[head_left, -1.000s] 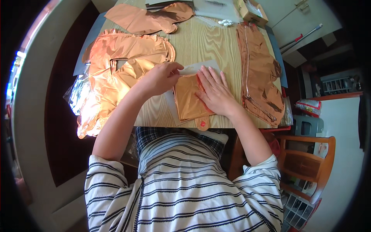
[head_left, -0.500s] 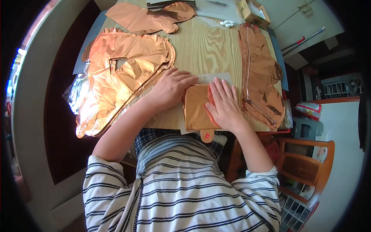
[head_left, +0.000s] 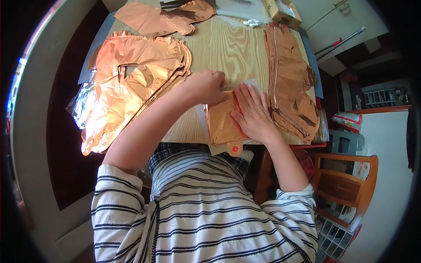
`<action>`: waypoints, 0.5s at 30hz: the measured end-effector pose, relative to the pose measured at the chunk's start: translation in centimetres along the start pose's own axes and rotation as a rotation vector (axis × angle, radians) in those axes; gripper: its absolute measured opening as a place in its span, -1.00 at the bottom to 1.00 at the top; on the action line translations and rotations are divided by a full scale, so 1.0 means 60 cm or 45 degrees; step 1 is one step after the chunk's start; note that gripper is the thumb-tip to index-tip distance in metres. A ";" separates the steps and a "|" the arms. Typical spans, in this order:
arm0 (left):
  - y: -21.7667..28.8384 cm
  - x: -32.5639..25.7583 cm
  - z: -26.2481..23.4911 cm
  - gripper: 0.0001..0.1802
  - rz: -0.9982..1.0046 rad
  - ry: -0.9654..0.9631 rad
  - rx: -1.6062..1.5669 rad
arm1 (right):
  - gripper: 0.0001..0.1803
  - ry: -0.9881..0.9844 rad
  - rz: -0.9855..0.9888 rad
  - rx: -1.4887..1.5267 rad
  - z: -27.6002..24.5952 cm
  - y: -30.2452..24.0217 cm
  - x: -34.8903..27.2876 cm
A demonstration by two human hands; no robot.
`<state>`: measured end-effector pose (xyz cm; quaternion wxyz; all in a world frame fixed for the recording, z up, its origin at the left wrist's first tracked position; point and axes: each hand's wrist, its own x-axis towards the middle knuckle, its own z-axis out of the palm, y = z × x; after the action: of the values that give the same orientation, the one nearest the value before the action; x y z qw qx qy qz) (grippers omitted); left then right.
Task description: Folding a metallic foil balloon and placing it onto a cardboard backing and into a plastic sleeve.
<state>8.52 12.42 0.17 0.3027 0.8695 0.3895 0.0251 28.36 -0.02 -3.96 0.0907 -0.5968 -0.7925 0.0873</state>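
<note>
A folded copper-coloured foil balloon [head_left: 223,120] lies at the table's near edge, a tab with a red dot [head_left: 235,148] sticking out toward me. Beneath it a pale translucent sheet [head_left: 202,115] shows at the sides. My right hand [head_left: 255,115] rests flat on the packet's right part, fingers stretched out and pointing away from me. With fingers curled down, my left hand [head_left: 210,87] grips the packet's far left corner; its fingertips are hidden. To the left is a pile of shiny copper foil balloons [head_left: 144,83], and to the right a flat stack of them [head_left: 289,83].
Another copper foil balloon [head_left: 164,18] lies at the far left of the table [head_left: 223,48]. Toward the back are a small white bundle [head_left: 251,23], clear plastic bags [head_left: 241,9] and a cardboard box [head_left: 285,13]. A wooden chair [head_left: 346,186] stands at right.
My left hand has curled from lying stretched across the packet's far edge to gripping its far left corner. The packet has tilted slightly under my right hand, and the whole view has shifted a little.
</note>
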 end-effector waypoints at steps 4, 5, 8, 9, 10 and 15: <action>0.008 0.008 -0.026 -0.53 -0.100 -0.177 0.056 | -0.26 -0.006 0.003 0.030 -0.002 0.001 -0.003; 0.005 0.006 -0.027 -0.54 -0.104 -0.198 0.055 | -0.26 -0.012 0.007 0.035 -0.002 0.002 -0.004; 0.003 -0.005 -0.034 -0.59 -0.221 -0.265 -0.185 | -0.26 -0.025 0.008 0.044 -0.005 0.007 -0.005; 0.004 -0.012 -0.033 -0.61 -0.276 -0.288 -0.305 | -0.25 -0.024 0.005 0.044 -0.006 0.010 -0.005; 0.003 -0.018 -0.028 -0.61 -0.291 -0.236 -0.388 | -0.25 -0.024 0.002 0.043 -0.006 0.012 -0.005; -0.021 -0.056 0.049 -0.46 -0.375 0.164 -0.823 | -0.21 -0.013 -0.022 0.016 0.002 0.017 -0.007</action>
<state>6.18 9.22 -2.28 0.5373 0.6601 0.5007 0.1579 29.41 -0.15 -4.34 0.0911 -0.5890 -0.7974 0.0943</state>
